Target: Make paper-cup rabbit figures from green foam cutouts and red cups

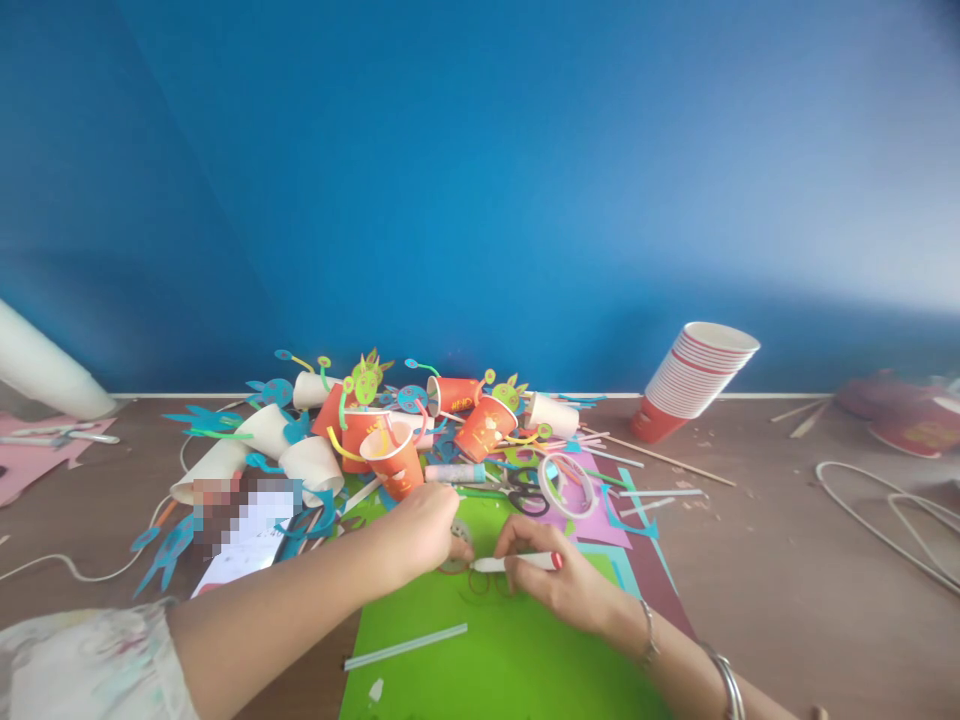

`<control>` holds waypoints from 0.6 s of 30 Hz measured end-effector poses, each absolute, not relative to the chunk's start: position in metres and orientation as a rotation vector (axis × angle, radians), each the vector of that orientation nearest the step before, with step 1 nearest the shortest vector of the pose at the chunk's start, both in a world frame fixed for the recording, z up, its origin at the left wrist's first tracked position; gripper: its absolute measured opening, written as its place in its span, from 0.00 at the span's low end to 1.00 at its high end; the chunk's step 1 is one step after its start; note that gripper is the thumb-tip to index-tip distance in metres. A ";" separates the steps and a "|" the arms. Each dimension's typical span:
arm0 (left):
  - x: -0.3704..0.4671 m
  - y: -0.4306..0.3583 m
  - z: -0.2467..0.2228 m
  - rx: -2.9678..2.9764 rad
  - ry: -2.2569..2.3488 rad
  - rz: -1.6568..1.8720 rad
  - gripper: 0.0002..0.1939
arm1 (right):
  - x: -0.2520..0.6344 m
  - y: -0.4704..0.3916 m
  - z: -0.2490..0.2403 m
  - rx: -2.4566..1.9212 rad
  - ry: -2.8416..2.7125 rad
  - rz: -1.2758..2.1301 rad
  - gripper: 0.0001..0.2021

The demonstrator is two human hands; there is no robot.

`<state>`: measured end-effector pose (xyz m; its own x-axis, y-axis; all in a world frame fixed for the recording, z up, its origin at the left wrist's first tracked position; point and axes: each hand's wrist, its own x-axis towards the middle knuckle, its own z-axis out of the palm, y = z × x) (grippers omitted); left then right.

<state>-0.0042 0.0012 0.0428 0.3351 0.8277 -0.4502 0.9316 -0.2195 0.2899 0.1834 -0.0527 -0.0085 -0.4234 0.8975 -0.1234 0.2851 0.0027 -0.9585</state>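
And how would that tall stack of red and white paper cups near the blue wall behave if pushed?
The stack would probably tip easily, being tall on a narrow base. It is likely light for its size, as the cups look like paper. Nested with nothing visible binding them, they might separate.
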 end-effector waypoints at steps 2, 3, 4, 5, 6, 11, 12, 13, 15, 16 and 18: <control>-0.004 0.002 0.042 2.099 1.539 -0.274 0.13 | 0.184 -0.051 -0.007 -1.239 -1.715 1.458 0.04; -0.004 0.002 0.042 2.098 1.542 -0.279 0.13 | 0.184 -0.051 -0.007 -1.247 -1.705 1.461 0.04; -0.004 0.002 0.042 2.096 1.542 -0.283 0.13 | 0.184 -0.050 -0.006 -1.253 -1.698 1.461 0.04; -0.004 0.002 0.043 2.095 1.544 -0.287 0.13 | 0.184 -0.049 -0.006 -1.256 -1.693 1.458 0.05; -0.003 0.002 0.044 2.094 1.544 -0.291 0.13 | 0.185 -0.049 -0.006 -1.259 -1.689 1.455 0.05; -0.002 0.001 0.049 2.084 1.552 -0.298 0.13 | 0.185 -0.047 -0.006 -1.263 -1.669 1.432 0.05; -0.002 0.001 0.049 2.079 1.555 -0.297 0.13 | 0.185 -0.047 -0.006 -1.266 -1.665 1.427 0.05; -0.002 0.001 0.049 2.076 1.558 -0.293 0.13 | 0.186 -0.047 -0.007 -1.269 -1.660 1.425 0.04; -0.002 0.001 0.048 2.071 1.558 -0.279 0.13 | 0.186 -0.046 -0.008 -1.274 -1.644 1.430 0.04; -0.002 0.002 0.047 2.072 1.555 -0.265 0.13 | 0.186 -0.045 -0.009 -1.273 -1.623 1.435 0.03; -0.003 0.002 0.045 2.077 1.543 -0.215 0.13 | 0.188 -0.043 -0.011 -1.268 -1.557 1.445 0.02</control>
<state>-0.0030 0.0022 0.0451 0.3319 0.8392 -0.4308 0.9249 -0.1996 0.3237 0.1876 -0.0429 -0.0111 -0.3165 0.9374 -0.1452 0.2147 -0.0783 -0.9735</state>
